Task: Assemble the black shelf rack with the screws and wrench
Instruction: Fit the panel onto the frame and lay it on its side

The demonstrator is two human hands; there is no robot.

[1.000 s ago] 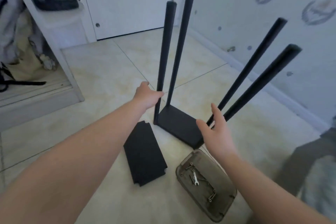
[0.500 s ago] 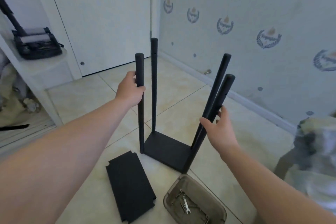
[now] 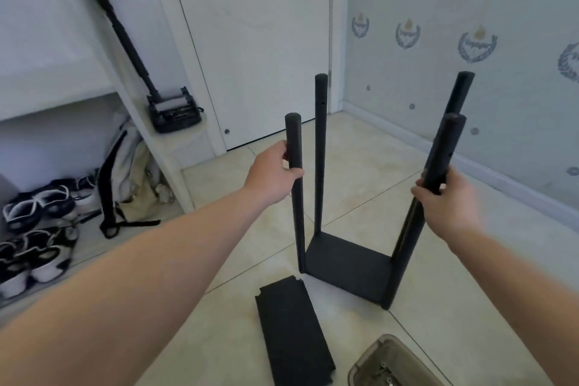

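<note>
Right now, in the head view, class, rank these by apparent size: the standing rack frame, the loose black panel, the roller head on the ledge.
1. rack frame, largest.
2. loose black panel.
3. roller head, smallest, though it lies farther from the camera, so its true size is unsure.

Left hand [image 3: 275, 173], right hand [image 3: 446, 202] around posts [image 3: 298, 229]

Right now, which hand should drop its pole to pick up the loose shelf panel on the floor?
Left, probably. The loose panel lies by the foot of the front-left pole that the left hand grips. The right hand holds the front-right pole, nearer the screw tray.
</note>
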